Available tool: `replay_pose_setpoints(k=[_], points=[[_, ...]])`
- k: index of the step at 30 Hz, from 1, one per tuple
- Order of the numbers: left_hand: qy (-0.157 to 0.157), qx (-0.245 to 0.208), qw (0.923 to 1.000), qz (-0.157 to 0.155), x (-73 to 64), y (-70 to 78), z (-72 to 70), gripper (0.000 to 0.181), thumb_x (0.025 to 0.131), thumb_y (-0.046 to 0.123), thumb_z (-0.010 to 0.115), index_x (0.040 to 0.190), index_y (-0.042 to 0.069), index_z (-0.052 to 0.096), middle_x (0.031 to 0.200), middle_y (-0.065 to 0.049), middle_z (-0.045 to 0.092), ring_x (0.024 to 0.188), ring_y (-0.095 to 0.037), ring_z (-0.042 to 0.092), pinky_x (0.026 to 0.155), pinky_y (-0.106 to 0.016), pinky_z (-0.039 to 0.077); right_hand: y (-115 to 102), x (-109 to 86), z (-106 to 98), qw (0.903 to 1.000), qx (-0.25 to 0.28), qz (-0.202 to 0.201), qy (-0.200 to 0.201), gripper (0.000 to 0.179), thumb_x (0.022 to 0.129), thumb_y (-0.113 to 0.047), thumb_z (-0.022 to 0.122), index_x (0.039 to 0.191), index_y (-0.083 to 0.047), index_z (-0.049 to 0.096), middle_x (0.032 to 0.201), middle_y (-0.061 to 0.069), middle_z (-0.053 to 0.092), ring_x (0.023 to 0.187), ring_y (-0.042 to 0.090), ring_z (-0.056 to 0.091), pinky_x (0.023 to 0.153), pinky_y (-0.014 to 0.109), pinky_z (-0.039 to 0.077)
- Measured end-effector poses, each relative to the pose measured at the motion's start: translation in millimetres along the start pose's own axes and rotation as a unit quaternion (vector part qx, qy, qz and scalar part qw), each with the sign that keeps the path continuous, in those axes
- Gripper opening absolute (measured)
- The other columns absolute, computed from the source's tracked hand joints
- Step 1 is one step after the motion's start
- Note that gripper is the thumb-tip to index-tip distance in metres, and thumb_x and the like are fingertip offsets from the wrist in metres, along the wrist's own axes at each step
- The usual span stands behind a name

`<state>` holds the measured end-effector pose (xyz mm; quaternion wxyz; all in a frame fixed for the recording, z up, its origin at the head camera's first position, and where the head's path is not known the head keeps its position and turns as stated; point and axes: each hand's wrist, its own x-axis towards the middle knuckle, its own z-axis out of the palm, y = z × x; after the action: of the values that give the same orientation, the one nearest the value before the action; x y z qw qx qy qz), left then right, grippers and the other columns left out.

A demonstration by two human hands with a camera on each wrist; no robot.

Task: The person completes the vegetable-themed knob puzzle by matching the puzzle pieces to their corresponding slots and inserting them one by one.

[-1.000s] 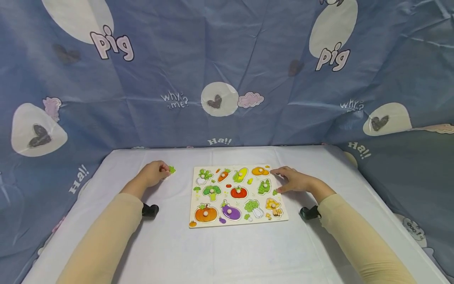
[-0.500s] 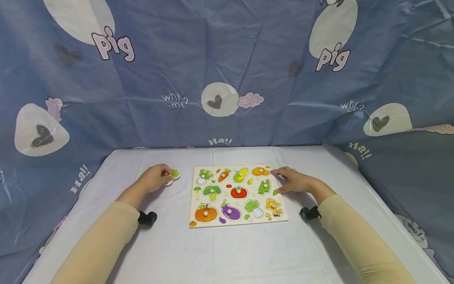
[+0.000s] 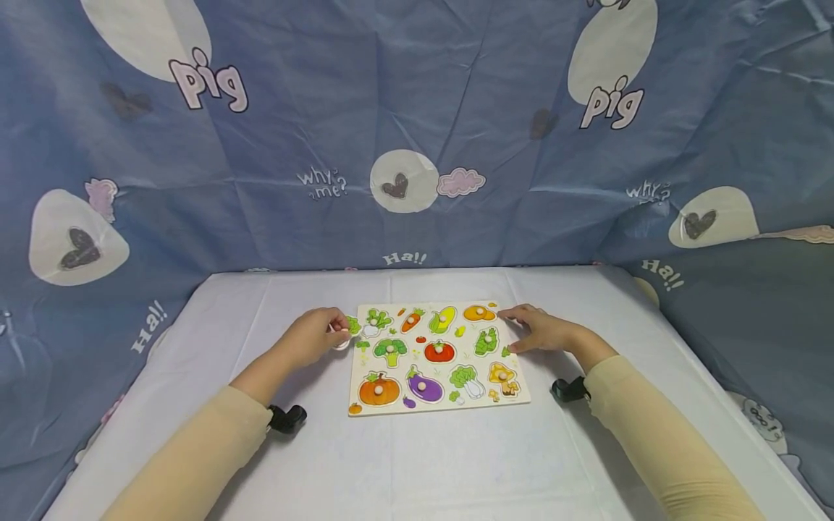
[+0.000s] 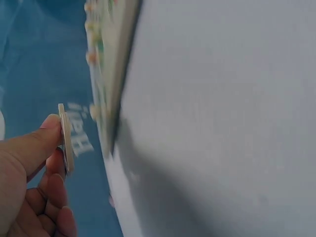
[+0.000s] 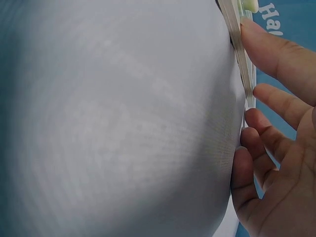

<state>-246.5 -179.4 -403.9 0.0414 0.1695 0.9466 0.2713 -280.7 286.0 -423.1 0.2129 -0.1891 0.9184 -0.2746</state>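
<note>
My left hand point(image 3: 316, 336) pinches a flat green-and-white bok choy puzzle piece point(image 3: 354, 325) between thumb and fingers. The piece overlaps the upper left corner of the vegetable puzzle board point(image 3: 360, 366) in the head view. From the left wrist, the piece point(image 4: 67, 143) shows edge-on, held up short of the board point(image 4: 121, 59). On the board, the bok choy spot point(image 3: 467, 381) has no knob, while the other large vegetables carry one. My right hand point(image 3: 547, 331) rests at the board's right edge, thumb and index finger spread along it, other fingers loosely bent.
Around the board spreads a white-covered table point(image 3: 443, 463). A blue printed cloth point(image 3: 313, 231) rises behind it and along both sides. Black wrist cameras sit on the left wrist point(image 3: 288, 418) and the right wrist point(image 3: 568, 390).
My left hand has lifted the bok choy piece from the table at left and carried it rightward to the board's upper left corner. The right hand and board have stayed put.
</note>
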Motion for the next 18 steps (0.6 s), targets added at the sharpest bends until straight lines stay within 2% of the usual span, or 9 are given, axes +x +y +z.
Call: replay_pose_setpoints(k=[9,18], points=[[0.003,0.005,0.9993,0.038,-0.2,36.8,17.5,0.011,0.092,0.019,0.075,0.089,0.016,0.065,0.084,0.004,0.059,0.078,-0.016,0.05,0.072,-0.034,0.041,0,-0.4,0,1.0,-0.001,-0.002,0.002,0.085,0.084,-0.037,0.081,0.154,-0.013,0.039,0.154,0.021,0.03,0.143,0.043,0.022,0.114,0.064,0.017],[-0.015,0.004,0.999,0.043,0.0,61.9,31.5,0.011,0.093,0.025,0.073,0.089,0.016,0.066,0.083,0.005,0.058,0.08,-0.015,0.051,0.077,-0.035,0.042,-1,-0.4,0,1.0,-0.003,0.006,-0.002,0.084,0.086,-0.035,0.08,0.155,-0.015,0.038,0.156,0.02,0.029,0.141,0.041,0.024,0.114,0.064,0.02]])
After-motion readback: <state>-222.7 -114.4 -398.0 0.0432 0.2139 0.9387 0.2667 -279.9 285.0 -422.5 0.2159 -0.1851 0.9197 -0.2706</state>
